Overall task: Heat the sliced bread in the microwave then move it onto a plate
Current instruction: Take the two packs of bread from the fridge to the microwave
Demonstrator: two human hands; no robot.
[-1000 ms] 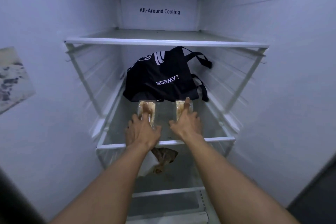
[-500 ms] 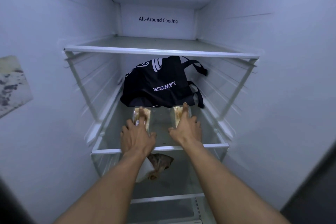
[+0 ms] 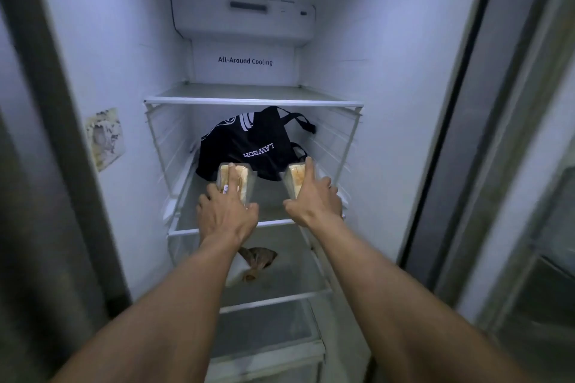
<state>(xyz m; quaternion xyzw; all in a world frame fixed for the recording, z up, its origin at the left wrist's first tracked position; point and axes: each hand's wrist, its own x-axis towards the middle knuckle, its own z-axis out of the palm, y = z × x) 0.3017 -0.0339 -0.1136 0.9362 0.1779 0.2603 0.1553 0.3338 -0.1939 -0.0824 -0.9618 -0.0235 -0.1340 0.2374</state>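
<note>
left hand [image 3: 227,214] and right hand [image 3: 314,199] each curl fingers round a bread pack [image 3: 244,179] over the fridge shelf [image 3: 273,223]; draw both out level, clear of the rim.

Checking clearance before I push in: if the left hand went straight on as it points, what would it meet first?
Likely the black bag just behind. The bread pack that the left hand holds would touch it first. The gap is unclear.
</note>
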